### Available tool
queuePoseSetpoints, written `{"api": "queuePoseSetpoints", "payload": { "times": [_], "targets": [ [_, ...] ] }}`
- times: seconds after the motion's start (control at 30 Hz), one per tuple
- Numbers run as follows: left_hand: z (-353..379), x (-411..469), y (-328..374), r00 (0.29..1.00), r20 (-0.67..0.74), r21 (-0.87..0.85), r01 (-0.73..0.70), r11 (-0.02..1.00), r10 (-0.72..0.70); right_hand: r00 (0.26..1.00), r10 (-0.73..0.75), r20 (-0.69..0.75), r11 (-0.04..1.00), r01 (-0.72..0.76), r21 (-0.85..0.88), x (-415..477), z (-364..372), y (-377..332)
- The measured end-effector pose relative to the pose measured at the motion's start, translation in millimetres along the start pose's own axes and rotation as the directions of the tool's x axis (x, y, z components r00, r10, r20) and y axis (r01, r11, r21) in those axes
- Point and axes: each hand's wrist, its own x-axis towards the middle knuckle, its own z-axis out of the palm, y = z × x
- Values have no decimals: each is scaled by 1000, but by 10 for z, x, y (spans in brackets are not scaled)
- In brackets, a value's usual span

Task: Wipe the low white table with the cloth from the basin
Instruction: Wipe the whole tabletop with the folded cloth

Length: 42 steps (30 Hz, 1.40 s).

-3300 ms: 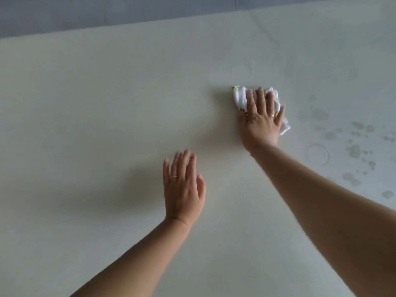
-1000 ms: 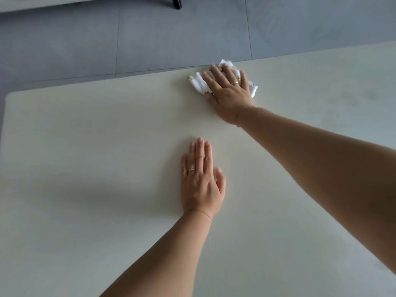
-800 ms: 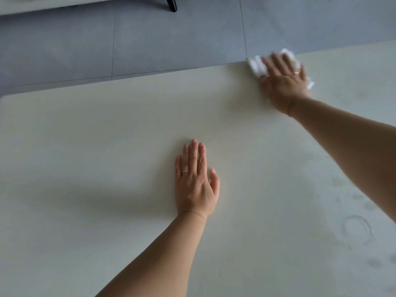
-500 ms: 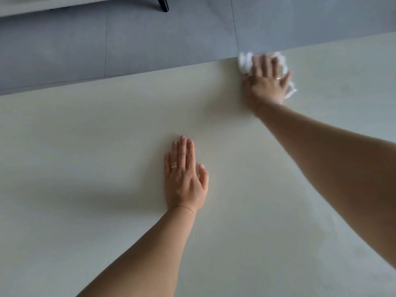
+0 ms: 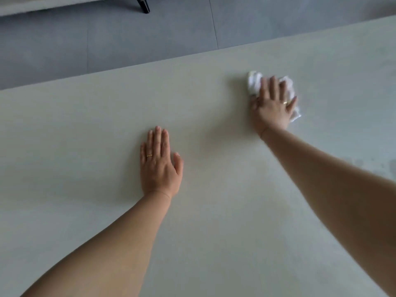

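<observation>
The low white table (image 5: 85, 146) fills most of the head view. A crumpled white cloth (image 5: 254, 82) lies on it at the upper right, a short way in from the far edge. My right hand (image 5: 272, 106) presses flat on the cloth with fingers spread, covering most of it. My left hand (image 5: 159, 161) rests palm down on the bare tabletop near the middle, fingers together, holding nothing. The basin is out of view.
Beyond the table's far edge lies a grey tiled floor (image 5: 128, 39). A dark furniture leg (image 5: 142, 4) and a pale furniture edge (image 5: 42, 5) show at the top. Faint damp marks (image 5: 364, 163) sit on the table at the right.
My right hand has pulled the cloth back from the far edge toward me, after sweeping it right along that edge. My left hand has stayed flat in place.
</observation>
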Motion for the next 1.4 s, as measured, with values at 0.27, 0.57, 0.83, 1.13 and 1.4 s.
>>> {"api": "queuePoseSetpoints", "payload": {
  "times": [0.27, 0.57, 0.83, 1.13, 1.4],
  "targets": [
    [-47, -8, 13, 998, 58, 67, 1, 998, -5, 909, -400, 119, 900, 414, -138, -568, -217, 625],
    [102, -1238, 1027, 980, 96, -53, -168, 984, 172, 971, -232, 57, 971, 234, -43, -1336, 55, 278],
    [232, -1411, 1097, 985, 126, 3, -123, 992, 122, 957, -275, 88, 953, 284, -110, -1116, -354, 1305],
    [211, -1397, 1109, 987, 102, -11, -121, 993, 121, 918, -381, 108, 918, 390, -78, -2182, 5, 685],
    [210, -1413, 1122, 990, 89, -6, -107, 994, 107, 994, -100, 52, 988, 105, -117, -1780, -424, 1678]
  ]
}}
